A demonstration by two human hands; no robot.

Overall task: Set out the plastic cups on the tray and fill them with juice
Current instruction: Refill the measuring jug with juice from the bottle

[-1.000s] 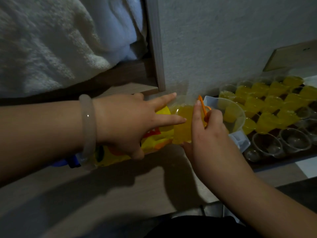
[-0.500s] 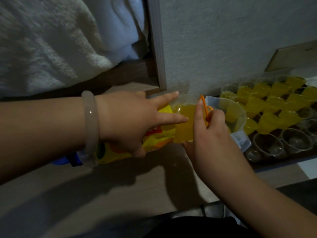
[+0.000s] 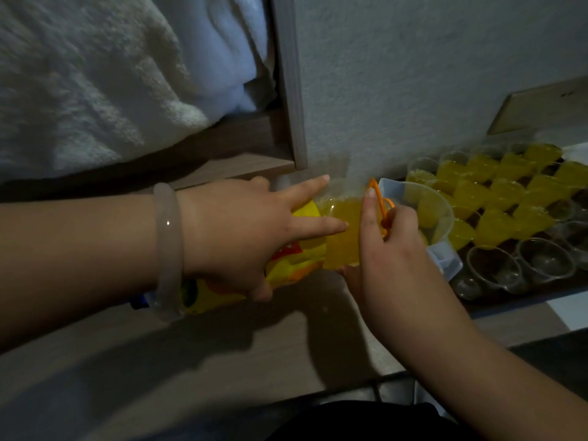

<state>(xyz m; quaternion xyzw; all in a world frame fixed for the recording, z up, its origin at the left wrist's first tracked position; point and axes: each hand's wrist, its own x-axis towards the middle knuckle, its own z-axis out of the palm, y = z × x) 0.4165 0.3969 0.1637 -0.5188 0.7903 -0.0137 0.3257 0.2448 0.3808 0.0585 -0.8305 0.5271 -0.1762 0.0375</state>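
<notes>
Yellow juice bottle tilts into the jug, left hand gripping its body, right hand pinching its neck. Too steep a tilt may overflow beside the cups on the tray.

The juice bottle lies tipped at centre, neck toward the jug just right; cups stand on the tray at far right; towels upper left.

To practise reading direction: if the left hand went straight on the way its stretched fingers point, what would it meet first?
Probably the right hand, whose raised finger stands just ahead at the neck of the juice bottle; the clear jug lies beyond. Depth is hard to judge.
</notes>
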